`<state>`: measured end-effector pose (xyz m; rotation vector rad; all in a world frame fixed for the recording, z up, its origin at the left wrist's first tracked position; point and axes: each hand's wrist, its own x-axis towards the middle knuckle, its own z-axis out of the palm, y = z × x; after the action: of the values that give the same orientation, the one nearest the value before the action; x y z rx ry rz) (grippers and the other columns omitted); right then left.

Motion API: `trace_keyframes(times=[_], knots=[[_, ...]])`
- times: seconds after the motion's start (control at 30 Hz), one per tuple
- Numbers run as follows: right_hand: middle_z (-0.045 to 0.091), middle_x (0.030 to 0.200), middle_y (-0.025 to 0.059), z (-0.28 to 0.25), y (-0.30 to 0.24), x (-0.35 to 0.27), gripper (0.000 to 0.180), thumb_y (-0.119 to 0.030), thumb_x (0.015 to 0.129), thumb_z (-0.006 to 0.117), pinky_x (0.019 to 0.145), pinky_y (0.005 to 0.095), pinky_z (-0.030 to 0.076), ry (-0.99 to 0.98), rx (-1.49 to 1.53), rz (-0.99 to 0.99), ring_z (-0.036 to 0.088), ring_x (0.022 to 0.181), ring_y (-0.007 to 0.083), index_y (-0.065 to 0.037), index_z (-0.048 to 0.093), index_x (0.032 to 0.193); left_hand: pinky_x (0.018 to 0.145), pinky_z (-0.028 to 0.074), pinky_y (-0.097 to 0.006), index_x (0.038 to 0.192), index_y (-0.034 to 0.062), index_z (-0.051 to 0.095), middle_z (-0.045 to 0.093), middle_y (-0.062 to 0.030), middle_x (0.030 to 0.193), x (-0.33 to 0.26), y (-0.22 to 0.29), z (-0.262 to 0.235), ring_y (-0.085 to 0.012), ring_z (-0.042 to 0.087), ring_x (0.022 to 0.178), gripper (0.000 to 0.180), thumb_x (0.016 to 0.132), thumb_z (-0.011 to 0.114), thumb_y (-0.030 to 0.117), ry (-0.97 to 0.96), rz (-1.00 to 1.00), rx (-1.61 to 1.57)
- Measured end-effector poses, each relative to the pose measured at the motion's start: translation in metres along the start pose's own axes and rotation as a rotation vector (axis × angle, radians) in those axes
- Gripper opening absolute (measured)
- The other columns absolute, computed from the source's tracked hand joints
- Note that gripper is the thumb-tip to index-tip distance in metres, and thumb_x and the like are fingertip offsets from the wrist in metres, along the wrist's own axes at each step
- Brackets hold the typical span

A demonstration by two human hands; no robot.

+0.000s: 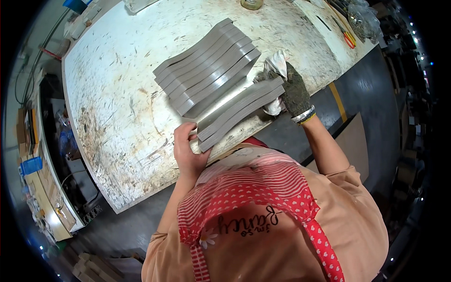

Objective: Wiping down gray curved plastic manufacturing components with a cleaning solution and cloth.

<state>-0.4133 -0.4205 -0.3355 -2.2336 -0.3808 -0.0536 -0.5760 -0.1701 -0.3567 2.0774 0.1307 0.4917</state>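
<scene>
A short row of grey, wavy-edged slabs [244,113] stands on edge near the table's front side. At its left end my bare left hand [189,149] is closed, thumb and fingers gripping the slabs. My right hand [296,89], in a dark, dirty work glove, is at the row's right end, closed around a crumpled white cloth [276,63]. Part of that cloth also hangs below the slabs' end. Its fingertips are hidden behind cloth and slabs. Just beyond, a larger block of similar grey slabs [209,66] stands packed side by side, separated by a narrow gap.
The white worktable [122,117] is scratched and stained. Red-handled pliers [348,40] and a clear plastic bag [364,21] lie at the far right. A tape roll [251,3] sits at the far edge. Left of the table is a shelf with a blue bin [31,166].
</scene>
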Motion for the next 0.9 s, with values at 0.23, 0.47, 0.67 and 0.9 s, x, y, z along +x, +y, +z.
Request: trace_keyframes(times=[0.23, 0.47, 0.67, 0.9], knots=[[0.054, 0.125, 0.0204, 0.003, 0.013, 0.005, 0.054, -0.028, 0.088, 0.052, 0.099, 0.0356, 0.036, -0.059, 0.004, -0.060, 0.051, 0.116, 0.0300, 0.002, 0.043, 0.131, 0.078, 0.046, -0.032, 0.118, 0.0029, 0.054, 0.057, -0.0133, 0.100, 0.008, 0.012, -0.008, -0.0290, 0.058, 0.089, 0.055, 0.067, 0.076, 0.001, -0.008, 0.079, 0.248], [0.060, 0.114, 0.0160, 0.001, 0.007, 0.012, 0.052, -0.030, 0.087, 0.058, 0.095, 0.0330, 0.040, -0.142, -0.112, -0.135, 0.056, 0.107, 0.0260, -0.001, 0.047, 0.128, 0.075, 0.047, -0.032, 0.116, 0.0019, 0.055, 0.058, -0.0141, 0.094, -0.001, 0.013, -0.022, -0.0267, 0.058, 0.084, 0.049, 0.071, 0.072, 0.000, 0.044, 0.023, 0.103], [0.053, 0.114, 0.0239, 0.007, 0.008, 0.018, 0.045, -0.015, 0.082, 0.053, 0.086, 0.0459, 0.041, -0.100, -0.028, -0.120, 0.051, 0.102, 0.0399, -0.001, 0.047, 0.124, 0.076, 0.048, -0.033, 0.097, 0.0022, 0.061, 0.061, -0.0148, 0.092, 0.011, 0.036, -0.078, -0.0275, 0.060, 0.085, 0.023, 0.075, 0.061, -0.004, -0.161, 0.041, 0.007], [0.053, 0.107, 0.0245, 0.005, 0.009, 0.020, 0.032, -0.016, 0.083, 0.050, 0.081, 0.0482, 0.041, -0.104, -0.056, -0.120, 0.051, 0.095, 0.0410, -0.001, 0.053, 0.111, 0.084, 0.049, -0.038, 0.110, 0.0048, 0.050, 0.056, -0.0124, 0.109, 0.072, 0.036, -0.235, -0.0228, 0.058, 0.096, 0.023, 0.088, 0.055, 0.003, 0.031, 0.076, -0.343]])
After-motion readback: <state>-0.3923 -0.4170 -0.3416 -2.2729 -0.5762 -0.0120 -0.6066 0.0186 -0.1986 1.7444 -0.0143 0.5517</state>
